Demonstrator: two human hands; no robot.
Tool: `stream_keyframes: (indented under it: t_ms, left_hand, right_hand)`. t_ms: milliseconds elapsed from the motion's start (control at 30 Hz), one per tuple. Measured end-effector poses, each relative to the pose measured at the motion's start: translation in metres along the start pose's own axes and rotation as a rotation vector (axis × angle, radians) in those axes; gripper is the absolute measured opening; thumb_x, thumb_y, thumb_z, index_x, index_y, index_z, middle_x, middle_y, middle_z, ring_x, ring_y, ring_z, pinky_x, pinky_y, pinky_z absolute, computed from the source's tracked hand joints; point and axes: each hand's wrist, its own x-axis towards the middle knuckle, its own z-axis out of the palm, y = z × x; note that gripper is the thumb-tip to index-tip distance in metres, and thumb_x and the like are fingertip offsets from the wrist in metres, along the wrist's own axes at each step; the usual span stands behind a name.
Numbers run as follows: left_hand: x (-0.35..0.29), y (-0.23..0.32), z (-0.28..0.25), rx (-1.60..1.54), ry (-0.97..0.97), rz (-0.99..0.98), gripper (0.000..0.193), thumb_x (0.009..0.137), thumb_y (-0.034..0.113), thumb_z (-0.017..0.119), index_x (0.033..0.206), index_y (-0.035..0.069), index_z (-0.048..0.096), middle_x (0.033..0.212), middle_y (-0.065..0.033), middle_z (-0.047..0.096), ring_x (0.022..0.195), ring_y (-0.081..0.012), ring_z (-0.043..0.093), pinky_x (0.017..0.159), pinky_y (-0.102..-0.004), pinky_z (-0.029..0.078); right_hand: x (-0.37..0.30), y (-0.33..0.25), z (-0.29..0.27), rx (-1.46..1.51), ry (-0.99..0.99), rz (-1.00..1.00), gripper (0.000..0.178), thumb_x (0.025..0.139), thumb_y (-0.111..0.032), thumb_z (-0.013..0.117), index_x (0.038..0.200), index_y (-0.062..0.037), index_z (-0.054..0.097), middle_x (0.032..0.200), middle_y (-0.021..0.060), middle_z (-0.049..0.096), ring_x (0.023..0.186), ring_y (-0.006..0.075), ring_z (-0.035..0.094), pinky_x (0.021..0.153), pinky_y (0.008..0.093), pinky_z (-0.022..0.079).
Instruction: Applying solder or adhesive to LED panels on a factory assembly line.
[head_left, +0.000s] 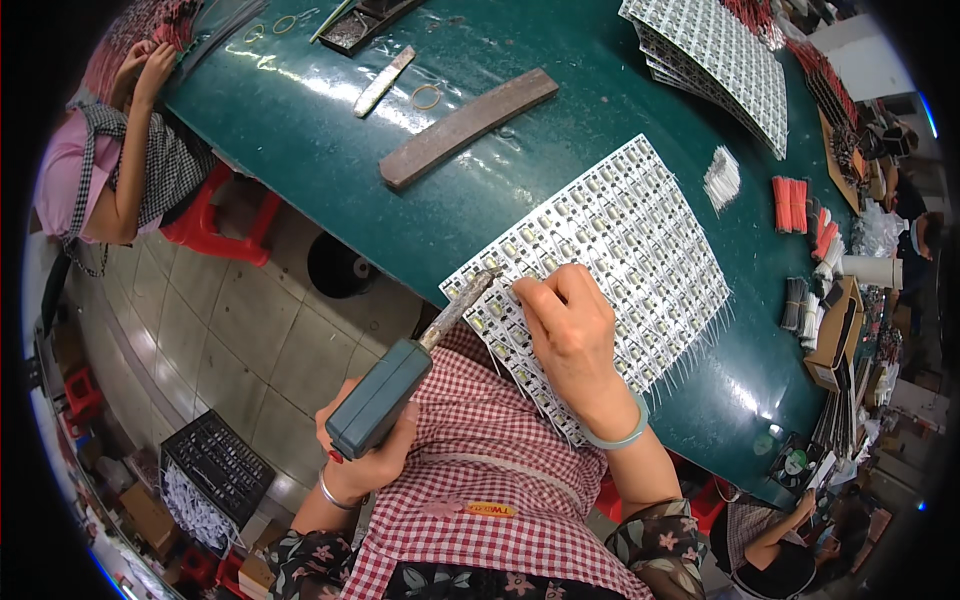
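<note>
My left hand [392, 450] is wrapped round a dark green soldering gun [380, 398]. Its long, scorched metal barrel slants up and right, with the tip at the upper-left part of a white panel of small circuit boards [655, 270]. My right hand [572, 335] is closed in a pinch over the panel, close to the right of that tip. Whatever the pinched fingers hold is hidden. Rows of yellowish components cover the panel, and thin white wires stick out along its right and lower edges. The panel lies on the green table, its near corner by my checked apron.
A curved brown bar [470, 128], a flat pale strip [384, 82] and a rubber band [425, 96] lie beyond the panel. Stacked panels [715, 70] stand far right, near white wires [722, 178] and red bundles [789, 205]. A co-worker sits at the far left.
</note>
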Motion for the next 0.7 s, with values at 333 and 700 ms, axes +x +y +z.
stream_keyframes:
  t_ms: [333,700]
  left_hand:
    - [0.001,0.005,-0.002,-0.003,-0.016,-0.011,0.025,0.08,0.002,0.08,0.104,-0.005,0.074,0.09,-0.0135,0.072,0.072,-0.0212,0.071,0.064,-0.029,0.055]
    - [0.002,0.002,-0.003,-0.022,0.009,-0.014,0.026,0.081,0.003,0.079,0.105,-0.005,0.074,0.09,-0.0131,0.072,0.069,-0.0208,0.07,0.063,-0.029,0.055]
  right_hand:
    - [-0.008,-0.008,-0.007,-0.015,0.047,0.039,0.019,0.079,0.004,0.075,0.096,-0.0042,0.07,0.074,0.0067,0.047,0.068,0.0227,0.053,0.055,0.036,0.042]
    - [-0.004,-0.025,0.008,0.011,0.129,0.073,0.024,0.075,0.007,0.081,0.094,-0.0043,0.072,0.07,0.006,0.049,0.063,0.0219,0.053,0.053,0.0355,0.041]
